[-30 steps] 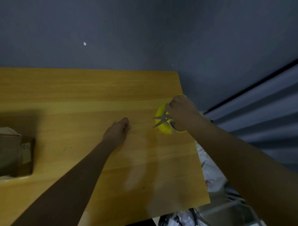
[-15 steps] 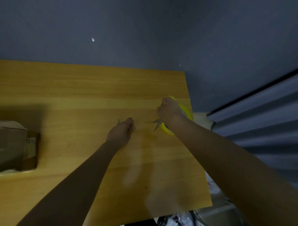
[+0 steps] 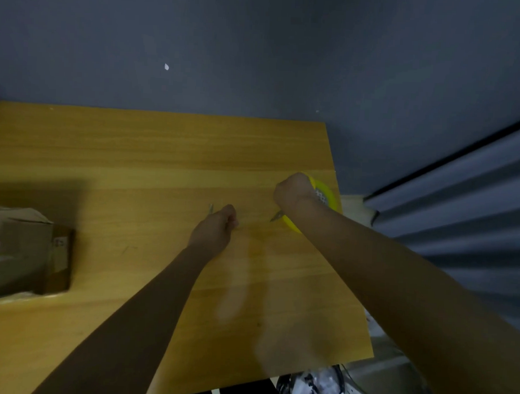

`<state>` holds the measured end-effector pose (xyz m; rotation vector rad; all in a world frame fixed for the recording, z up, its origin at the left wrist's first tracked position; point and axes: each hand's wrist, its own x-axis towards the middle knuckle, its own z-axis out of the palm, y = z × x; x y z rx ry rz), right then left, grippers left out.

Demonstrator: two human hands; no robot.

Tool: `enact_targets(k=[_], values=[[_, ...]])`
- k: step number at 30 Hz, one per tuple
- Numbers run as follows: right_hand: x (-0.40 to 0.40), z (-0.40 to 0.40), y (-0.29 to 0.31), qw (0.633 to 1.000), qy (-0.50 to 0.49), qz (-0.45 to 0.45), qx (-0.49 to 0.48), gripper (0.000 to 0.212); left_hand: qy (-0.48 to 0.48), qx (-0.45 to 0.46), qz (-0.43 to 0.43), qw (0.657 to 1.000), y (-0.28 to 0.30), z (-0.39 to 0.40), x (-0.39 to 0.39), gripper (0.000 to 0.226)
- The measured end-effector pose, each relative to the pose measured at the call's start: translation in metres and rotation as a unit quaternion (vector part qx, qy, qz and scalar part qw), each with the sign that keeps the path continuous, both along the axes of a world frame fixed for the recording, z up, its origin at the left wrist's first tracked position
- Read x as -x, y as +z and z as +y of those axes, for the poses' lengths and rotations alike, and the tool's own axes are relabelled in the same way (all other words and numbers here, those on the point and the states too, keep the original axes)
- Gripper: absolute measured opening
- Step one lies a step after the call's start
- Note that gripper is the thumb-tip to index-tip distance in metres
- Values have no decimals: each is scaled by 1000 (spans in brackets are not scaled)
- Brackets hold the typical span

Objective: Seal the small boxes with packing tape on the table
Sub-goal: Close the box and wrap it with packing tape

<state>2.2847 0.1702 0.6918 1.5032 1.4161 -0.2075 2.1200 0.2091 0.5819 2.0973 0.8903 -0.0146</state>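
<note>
Gripping a yellow roll of packing tape together with a pair of scissors, the right hand sits curled in a fist near the bench's right edge, at about 2 o'clock from the middle of the view. Only the metal tips of the scissors show, poking out below the fist toward 8 o'clock. The left hand lies just left of it, near the centre of the bench, its fingers curled tight; a small pale sliver sticks up at its far side, too small to identify, so what it pinches cannot be told. The two hands are close but apart. Farther out, at 9 o'clock by the left border, stands a small cardboard box, well apart from both hands. Past the near right corner of the bench, at 5 o'clock, a bin of crumpled scraps shows.
</note>
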Motion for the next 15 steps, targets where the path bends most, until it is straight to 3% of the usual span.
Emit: enact_targets(k=[7,10,12,15], values=[[-6,-8,6,974,-222,29,-26,31,36,-19,20,999,3,2,6,10],[-14,-11,11,927,-361,100,-10,24,55,-33,28,998,4,9,11,10],[-17,-14,12,879,-449,162,4,43,47,-34,25,998,4,11,13,11],[-13,-32,4,850,-486,198,-52,35,36,-37,14,999,5,8,13,12]])
